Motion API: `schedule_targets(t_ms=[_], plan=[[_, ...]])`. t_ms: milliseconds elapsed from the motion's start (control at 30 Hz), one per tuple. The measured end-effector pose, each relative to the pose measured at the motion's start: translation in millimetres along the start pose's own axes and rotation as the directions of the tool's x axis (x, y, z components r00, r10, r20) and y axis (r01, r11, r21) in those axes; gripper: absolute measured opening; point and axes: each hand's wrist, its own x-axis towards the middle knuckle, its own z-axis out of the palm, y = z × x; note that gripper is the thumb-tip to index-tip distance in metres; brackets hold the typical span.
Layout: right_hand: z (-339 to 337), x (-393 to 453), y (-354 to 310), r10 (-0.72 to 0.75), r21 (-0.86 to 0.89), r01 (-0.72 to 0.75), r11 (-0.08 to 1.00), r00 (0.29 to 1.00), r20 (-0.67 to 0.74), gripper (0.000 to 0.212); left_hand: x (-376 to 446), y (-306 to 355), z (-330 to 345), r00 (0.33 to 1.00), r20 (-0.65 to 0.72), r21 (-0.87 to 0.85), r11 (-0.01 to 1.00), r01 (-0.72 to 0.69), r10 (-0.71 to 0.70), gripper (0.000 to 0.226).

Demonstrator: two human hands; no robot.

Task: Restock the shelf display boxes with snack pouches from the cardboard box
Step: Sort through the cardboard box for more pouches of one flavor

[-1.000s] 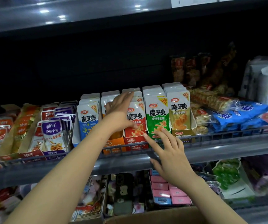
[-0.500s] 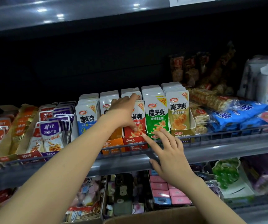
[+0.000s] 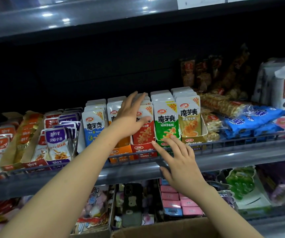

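Five display boxes stand side by side on the middle shelf, filled with upright snack pouches: blue, orange, red, green and yellow. My left hand lies with straight fingers over the tops of the red and orange pouches, thumb across the front red pouch. My right hand is spread open at the shelf's front rail, fingertips touching the foot of the green pouch. The cardboard box shows at the bottom edge, between my forearms.
Purple and red fish-snack pouches fill the shelf's left part. Blue packs and clear-wrapped bars lie to the right. A wire rail runs along the shelf front. The lower shelf holds pink boxes and a dark phone-shaped item.
My left hand has straightened and slid up and right, from gripping the front of the red pouch to lying over the pouch tops. My right hand has stayed at the rail.
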Motion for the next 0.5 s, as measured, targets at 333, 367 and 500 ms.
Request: schedule_targets(t_ms=[333, 367, 500], plan=[[-15, -27, 0, 0.002, -0.044, 0.001, 0.999, 0.998, 0.069, 0.098, -46, 15, 5, 0.980, -0.186, 0.118, 0.989, 0.091, -0.068, 0.074], [-18, -34, 0, 0.000, -0.048, 0.003, 0.999, 0.997, 0.076, 0.099, -55, 19, 7, 0.978, -0.197, 0.123, 0.989, 0.086, -0.061, 0.073], [-35, -65, -3, -0.006, -0.075, 0.013, 0.997, 0.996, 0.090, 0.096, -95, 40, 23, 0.979, -0.177, 0.018, 0.994, 0.108, -0.103, 0.070]])
